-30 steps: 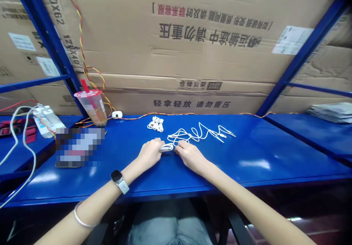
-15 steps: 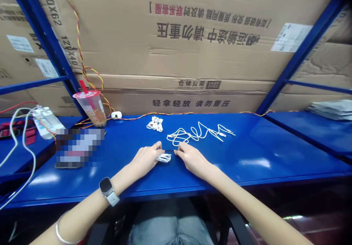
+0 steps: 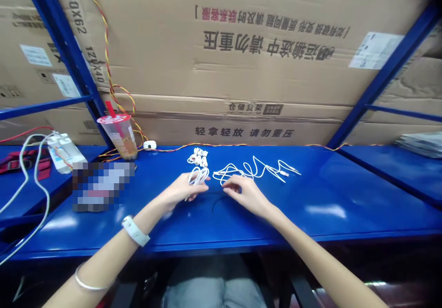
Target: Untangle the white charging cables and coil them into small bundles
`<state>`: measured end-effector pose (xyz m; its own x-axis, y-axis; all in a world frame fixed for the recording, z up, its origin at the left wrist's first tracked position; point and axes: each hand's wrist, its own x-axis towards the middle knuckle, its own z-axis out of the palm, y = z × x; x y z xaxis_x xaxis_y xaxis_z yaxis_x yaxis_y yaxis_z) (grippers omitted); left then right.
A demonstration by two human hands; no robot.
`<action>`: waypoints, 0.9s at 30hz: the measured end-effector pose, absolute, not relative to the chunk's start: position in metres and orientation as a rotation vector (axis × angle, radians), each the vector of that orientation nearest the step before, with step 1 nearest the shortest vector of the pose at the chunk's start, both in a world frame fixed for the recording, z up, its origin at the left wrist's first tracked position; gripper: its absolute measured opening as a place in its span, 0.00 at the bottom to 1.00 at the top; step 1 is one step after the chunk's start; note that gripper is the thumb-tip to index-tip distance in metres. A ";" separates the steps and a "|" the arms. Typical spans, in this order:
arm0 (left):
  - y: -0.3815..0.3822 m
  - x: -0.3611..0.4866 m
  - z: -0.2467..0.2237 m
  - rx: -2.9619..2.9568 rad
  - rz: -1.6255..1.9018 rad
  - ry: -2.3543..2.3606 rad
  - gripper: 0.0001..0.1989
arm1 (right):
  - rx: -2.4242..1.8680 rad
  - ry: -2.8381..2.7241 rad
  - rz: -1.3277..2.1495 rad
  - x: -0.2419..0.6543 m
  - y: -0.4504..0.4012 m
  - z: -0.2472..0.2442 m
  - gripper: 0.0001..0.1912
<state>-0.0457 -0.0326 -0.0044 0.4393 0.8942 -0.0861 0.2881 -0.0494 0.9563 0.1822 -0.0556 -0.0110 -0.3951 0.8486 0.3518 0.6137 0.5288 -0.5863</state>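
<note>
My left hand (image 3: 184, 189) is closed around a coiled white cable (image 3: 199, 175), whose loops stand up above the thumb. To its right, my right hand (image 3: 246, 193) pinches a thin black tie (image 3: 214, 202) between thumb and fingertips. The tie curves over the blue tabletop between the two hands; whether its other end touches the coil cannot be made out. Just beyond the left hand lies a bundle of tied white cables (image 3: 198, 155). Past the right hand, a loose white cable (image 3: 257, 169) spreads in tangled loops.
A drink cup (image 3: 120, 135) with a red straw stands at the back left, near a white case (image 3: 149, 145). In front of it is a blurred-out device (image 3: 103, 186). Cardboard boxes (image 3: 221, 82) rise behind the blue table (image 3: 276, 227). Blue posts (image 3: 383, 80) flank it.
My left hand has turned over and lifted the cable coil so its loops point up. The hands are further apart, and more of the black tie shows. The view has shifted slightly.
</note>
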 end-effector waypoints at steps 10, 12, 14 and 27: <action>0.021 -0.002 0.021 0.753 0.984 0.643 0.17 | -1.136 -1.739 0.622 0.154 0.006 0.005 0.11; 0.025 0.001 0.018 0.727 0.977 0.620 0.18 | -1.135 -1.729 0.640 0.154 0.008 0.003 0.12; 0.025 0.001 0.012 0.729 0.957 0.592 0.19 | -1.147 -1.771 0.655 0.155 0.007 -0.001 0.12; 0.022 -0.003 -0.002 0.732 1.043 0.687 0.14 | -1.069 -1.348 0.959 0.175 0.010 0.003 0.11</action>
<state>-0.0026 0.0217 -0.0017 0.3472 0.9254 -0.1518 -0.5043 0.3207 0.8018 0.1751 0.0101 0.0032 0.0205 0.9643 0.2641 0.0668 0.2623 -0.9627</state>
